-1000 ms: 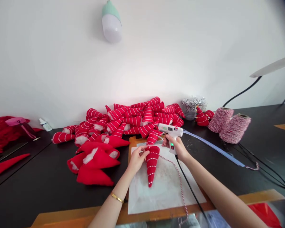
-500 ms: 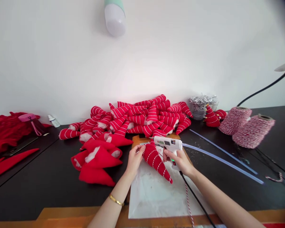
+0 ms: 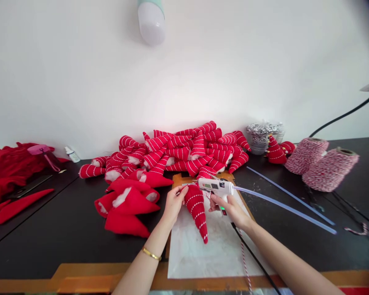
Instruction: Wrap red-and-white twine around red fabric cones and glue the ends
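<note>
The held cone (image 3: 197,209) is coloured bright red and ringed by slanting white dashed lines. The same red and white banding is repeated across the heaped cones (image 3: 176,154), while the nearer cones (image 3: 141,201) are coloured plain red, broken only by white stuffing (image 3: 121,197). The glue gun (image 3: 213,185) is cased in white, marked by a green light (image 3: 223,208) and joined by a black cord (image 3: 255,257); its glue stick (image 3: 283,204) is tinted translucent pale blue. The two spools (image 3: 329,171) are flecked in red and white. The white sheet (image 3: 199,262) is smudged with grey, and the table (image 3: 58,237) is finished in black.
</note>
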`<action>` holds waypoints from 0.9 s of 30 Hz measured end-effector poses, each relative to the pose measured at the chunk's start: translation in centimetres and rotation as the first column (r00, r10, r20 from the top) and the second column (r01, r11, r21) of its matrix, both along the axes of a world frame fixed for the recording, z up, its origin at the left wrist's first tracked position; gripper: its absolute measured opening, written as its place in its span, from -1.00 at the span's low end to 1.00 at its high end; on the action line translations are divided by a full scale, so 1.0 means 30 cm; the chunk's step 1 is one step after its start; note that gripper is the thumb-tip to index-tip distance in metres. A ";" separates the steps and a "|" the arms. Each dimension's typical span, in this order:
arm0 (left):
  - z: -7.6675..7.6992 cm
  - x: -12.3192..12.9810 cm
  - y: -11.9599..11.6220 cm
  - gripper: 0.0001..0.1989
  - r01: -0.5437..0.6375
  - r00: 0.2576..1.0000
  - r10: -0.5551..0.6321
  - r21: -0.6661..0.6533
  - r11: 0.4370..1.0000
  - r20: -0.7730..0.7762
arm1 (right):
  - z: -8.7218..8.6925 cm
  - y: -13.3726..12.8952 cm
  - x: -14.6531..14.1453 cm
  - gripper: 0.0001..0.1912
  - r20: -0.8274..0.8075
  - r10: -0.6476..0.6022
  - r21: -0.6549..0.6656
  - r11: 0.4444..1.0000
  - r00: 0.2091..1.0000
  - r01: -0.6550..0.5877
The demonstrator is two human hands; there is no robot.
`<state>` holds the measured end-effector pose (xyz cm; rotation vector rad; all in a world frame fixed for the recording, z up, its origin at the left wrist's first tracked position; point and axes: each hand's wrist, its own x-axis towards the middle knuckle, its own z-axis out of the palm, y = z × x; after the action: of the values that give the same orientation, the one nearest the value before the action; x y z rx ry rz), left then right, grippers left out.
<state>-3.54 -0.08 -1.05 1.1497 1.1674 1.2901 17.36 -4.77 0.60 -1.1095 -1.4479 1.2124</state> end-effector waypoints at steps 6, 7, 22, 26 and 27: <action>0.007 0.004 -0.003 -0.46 0.001 0.998 0.001 -0.033 0.999 0.068 | 0.011 -0.019 -0.011 -0.45 0.036 0.094 -0.072 0.993 0.995 -0.091; 0.008 0.006 -0.004 -0.46 0.005 0.998 -0.003 -0.036 0.999 0.069 | 0.015 -0.022 -0.015 -0.45 0.029 0.089 -0.066 0.994 0.996 -0.087; 0.000 0.005 -0.007 -0.49 0.002 0.999 0.001 -0.058 0.998 0.052 | 0.032 -0.024 -0.024 -0.47 0.046 0.091 -0.063 0.994 0.995 -0.088; 0.000 0.004 -0.005 -0.48 0.001 1.000 0.000 -0.032 0.999 0.030 | 0.039 -0.023 -0.023 -0.50 0.036 0.096 -0.065 0.993 0.995 -0.093; 0.001 0.004 -0.006 -0.48 0.001 0.999 0.000 -0.030 1.000 0.032 | 0.037 -0.022 -0.023 -0.50 0.034 0.095 -0.066 0.993 0.995 -0.093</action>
<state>-3.42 -0.25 -1.03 1.1031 1.1597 1.2821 16.66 -5.42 1.72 -1.1233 -1.5126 1.3188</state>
